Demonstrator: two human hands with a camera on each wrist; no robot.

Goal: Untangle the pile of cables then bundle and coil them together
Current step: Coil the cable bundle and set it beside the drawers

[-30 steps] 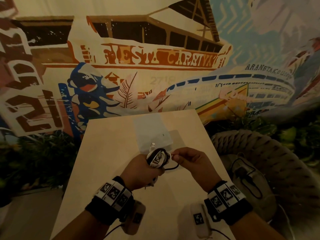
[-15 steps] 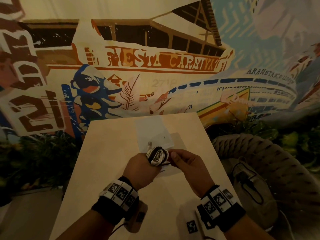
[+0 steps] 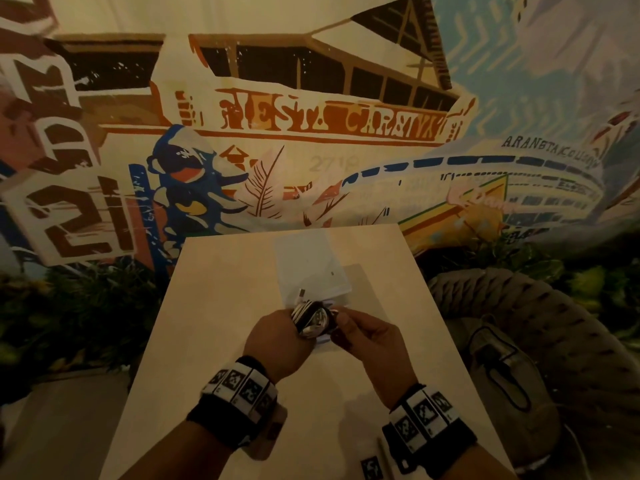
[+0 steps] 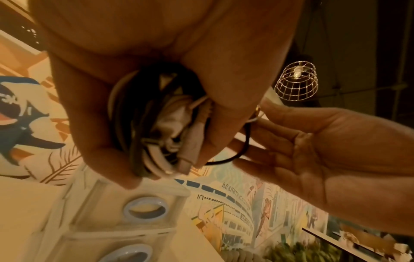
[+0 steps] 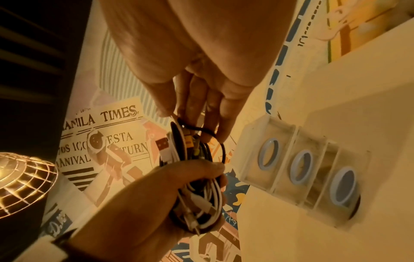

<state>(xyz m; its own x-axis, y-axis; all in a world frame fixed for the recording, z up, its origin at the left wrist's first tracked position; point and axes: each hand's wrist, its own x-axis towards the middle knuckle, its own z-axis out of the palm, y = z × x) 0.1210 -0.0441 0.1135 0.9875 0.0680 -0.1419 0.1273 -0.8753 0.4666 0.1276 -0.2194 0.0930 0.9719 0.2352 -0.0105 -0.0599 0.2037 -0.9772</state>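
A coiled bundle of black and white cables sits above the pale desk, gripped in the left hand, whose fingers curl round it. The right hand pinches a thin black elastic band looped at the bundle's end. A clear three-compartment holder with blue rings stands just beyond.

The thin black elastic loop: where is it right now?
In the right wrist view, the thin black elastic loop is pinched by the right hand, just above the black-and-white cable coil gripped by the left hand.
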